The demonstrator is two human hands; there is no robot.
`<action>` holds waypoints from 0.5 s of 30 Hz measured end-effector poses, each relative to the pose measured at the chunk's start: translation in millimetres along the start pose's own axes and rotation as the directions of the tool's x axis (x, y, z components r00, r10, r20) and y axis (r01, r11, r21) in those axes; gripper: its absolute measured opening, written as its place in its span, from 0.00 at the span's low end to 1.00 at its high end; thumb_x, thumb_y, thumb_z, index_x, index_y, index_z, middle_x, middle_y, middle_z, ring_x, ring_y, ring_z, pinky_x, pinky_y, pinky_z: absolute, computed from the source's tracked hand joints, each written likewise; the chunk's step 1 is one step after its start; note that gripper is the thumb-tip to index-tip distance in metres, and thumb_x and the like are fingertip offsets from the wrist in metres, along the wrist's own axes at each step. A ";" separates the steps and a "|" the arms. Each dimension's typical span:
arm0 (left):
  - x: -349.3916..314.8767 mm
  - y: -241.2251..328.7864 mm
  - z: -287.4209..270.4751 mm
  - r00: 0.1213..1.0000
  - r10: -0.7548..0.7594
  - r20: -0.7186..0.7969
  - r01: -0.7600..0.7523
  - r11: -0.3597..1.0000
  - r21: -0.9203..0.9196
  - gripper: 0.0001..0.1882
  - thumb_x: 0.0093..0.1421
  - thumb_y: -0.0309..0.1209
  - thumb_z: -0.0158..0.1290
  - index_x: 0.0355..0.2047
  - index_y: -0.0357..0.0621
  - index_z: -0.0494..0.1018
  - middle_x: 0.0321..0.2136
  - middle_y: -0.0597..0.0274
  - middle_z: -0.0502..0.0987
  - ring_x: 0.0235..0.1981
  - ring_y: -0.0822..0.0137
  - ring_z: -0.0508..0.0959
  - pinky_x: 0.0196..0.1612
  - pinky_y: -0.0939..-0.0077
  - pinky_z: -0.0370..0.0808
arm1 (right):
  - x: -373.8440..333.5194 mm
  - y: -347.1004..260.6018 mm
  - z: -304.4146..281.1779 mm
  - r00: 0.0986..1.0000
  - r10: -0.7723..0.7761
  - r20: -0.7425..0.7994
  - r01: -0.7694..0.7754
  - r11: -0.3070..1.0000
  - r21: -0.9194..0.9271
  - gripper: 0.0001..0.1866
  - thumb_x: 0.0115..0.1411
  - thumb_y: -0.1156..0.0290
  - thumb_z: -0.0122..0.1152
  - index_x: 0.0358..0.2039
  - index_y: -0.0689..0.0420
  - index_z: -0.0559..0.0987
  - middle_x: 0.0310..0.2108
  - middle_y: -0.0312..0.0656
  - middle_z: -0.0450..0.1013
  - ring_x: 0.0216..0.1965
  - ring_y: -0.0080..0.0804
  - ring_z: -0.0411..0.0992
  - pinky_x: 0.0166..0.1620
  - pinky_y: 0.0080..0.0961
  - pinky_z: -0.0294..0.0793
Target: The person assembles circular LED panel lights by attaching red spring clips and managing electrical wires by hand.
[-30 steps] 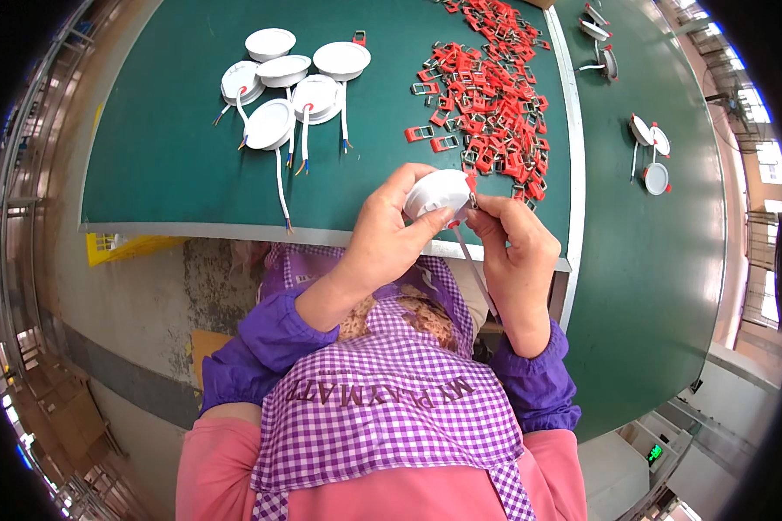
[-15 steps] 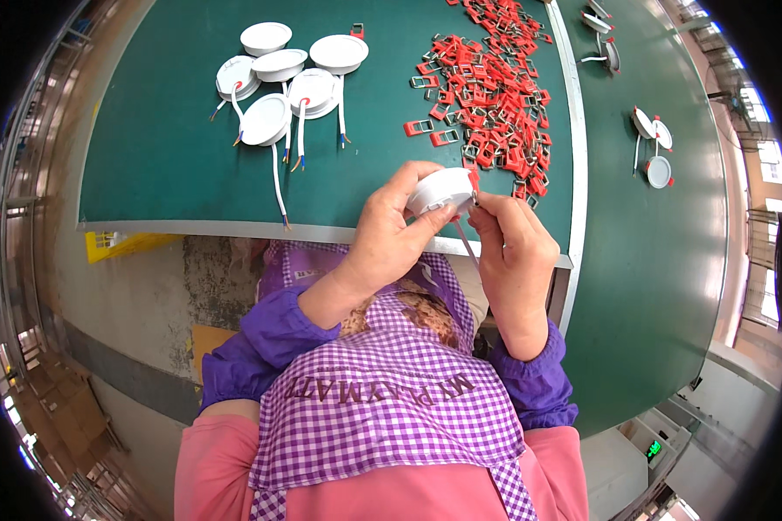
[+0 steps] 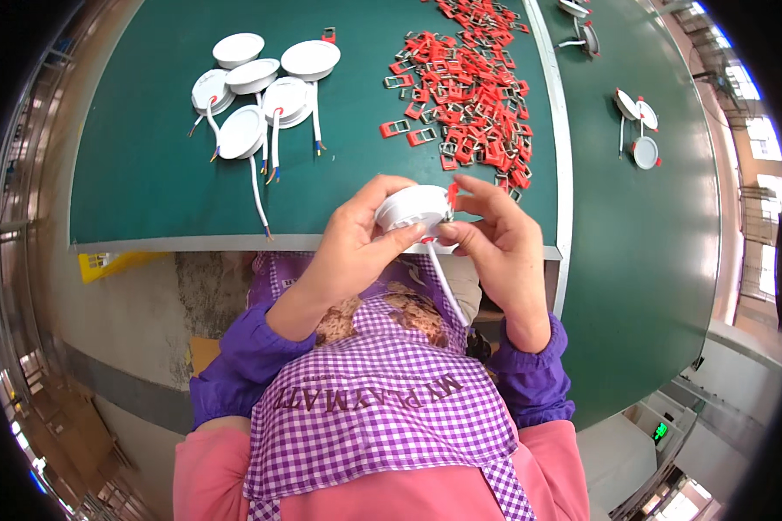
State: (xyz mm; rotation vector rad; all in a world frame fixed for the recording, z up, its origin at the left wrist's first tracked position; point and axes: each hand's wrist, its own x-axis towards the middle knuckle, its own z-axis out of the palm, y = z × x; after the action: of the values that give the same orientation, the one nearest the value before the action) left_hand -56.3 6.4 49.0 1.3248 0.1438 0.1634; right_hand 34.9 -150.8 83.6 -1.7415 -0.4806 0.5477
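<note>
A round white downlight (image 3: 411, 207) is held tilted over the table's front edge by my left hand (image 3: 343, 252). My left fingers wrap its far side and the thumb presses its near face. On the lamp's right side sits a red spring clip (image 3: 453, 194) with metal wire. My right hand (image 3: 506, 252) grips this clip, its index finger at the red top and its thumb lower down by the wire. From the lamp a white cable (image 3: 444, 282) hangs down in front of my apron.
Several white downlights (image 3: 310, 60) with cables lie at the left of the green table (image 3: 148, 182). A heap of red clips (image 3: 473, 113) spreads beyond my hands. Past a metal rail (image 3: 558, 130), a second green surface carries more downlights (image 3: 646, 153).
Both hands and the downlight have come slightly nearer and left. The lamp is turned so its cable shows more, and my right fingers have spread along the clip. The view has shifted slightly.
</note>
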 end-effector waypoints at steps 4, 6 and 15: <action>-8.5 -1.5 -0.6 0.999 -0.033 0.018 0.034 0.998 -0.060 0.17 0.59 0.19 0.52 0.49 0.36 0.64 0.41 0.61 0.72 0.45 0.73 0.73 0.48 0.77 0.72 | -1.0 4.7 0.3 0.999 0.030 0.019 -0.031 0.999 0.043 0.20 0.53 0.81 0.63 0.47 0.69 0.72 0.36 0.47 0.77 0.30 0.24 0.77 0.33 0.19 0.77; -12.7 -2.1 2.2 0.992 -0.120 -0.033 0.111 0.974 -0.200 0.19 0.59 0.18 0.52 0.50 0.36 0.64 0.40 0.61 0.72 0.44 0.72 0.74 0.48 0.77 0.73 | 2.9 6.4 0.3 0.993 0.090 0.081 -0.102 0.982 0.158 0.19 0.53 0.80 0.64 0.45 0.69 0.73 0.33 0.46 0.77 0.29 0.24 0.77 0.32 0.19 0.77; 1.7 1.8 -10.2 0.957 -0.264 0.122 0.260 0.965 0.044 0.26 0.54 0.16 0.54 0.54 0.36 0.62 0.39 0.61 0.74 0.42 0.74 0.75 0.45 0.79 0.73 | 4.1 25.8 -17.7 0.998 0.048 0.040 -0.043 0.994 -0.100 0.15 0.52 0.76 0.65 0.42 0.64 0.77 0.31 0.44 0.77 0.26 0.25 0.75 0.29 0.23 0.73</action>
State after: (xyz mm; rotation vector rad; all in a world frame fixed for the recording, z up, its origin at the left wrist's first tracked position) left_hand -56.7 16.9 48.4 1.3267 0.2132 -0.1484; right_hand 49.5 -168.1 61.6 -1.8422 -0.5067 0.6033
